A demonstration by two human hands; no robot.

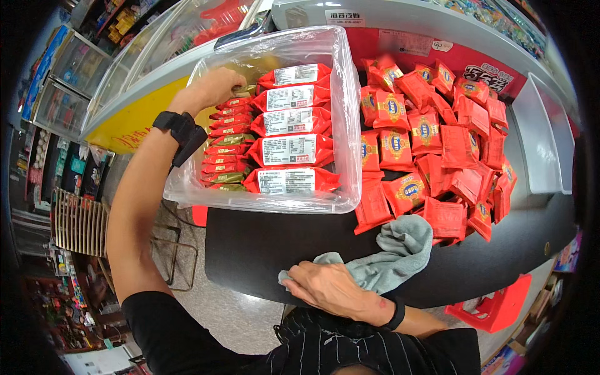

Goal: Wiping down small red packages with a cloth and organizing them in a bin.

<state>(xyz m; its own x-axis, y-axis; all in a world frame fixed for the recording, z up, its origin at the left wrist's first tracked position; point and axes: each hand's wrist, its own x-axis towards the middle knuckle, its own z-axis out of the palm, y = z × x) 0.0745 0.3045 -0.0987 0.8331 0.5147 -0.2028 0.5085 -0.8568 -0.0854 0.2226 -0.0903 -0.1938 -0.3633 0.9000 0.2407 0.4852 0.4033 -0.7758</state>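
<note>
A clear plastic bin (347,125) stands on the black table (250,250). Inside it, larger red packets (289,151) with white labels lie in a row. Left of them runs a column of small red and gold packets (228,150). My left hand (215,86) reaches over the bin's left wall, its fingers curled at a small gold packet (244,91) at the column's far end; the fingertips are partly hidden. Near the table's front edge, my right hand (325,286) is closed on a grey-green cloth (400,247), which trails off to the right.
Loose red packets (425,134) are heaped right of the bin. Beyond them stands an empty white plastic container (540,134). Freezer cabinets (294,15) line the far side. A red plastic stool (500,306) is below the table at right; a slatted chair (78,222) stands at left.
</note>
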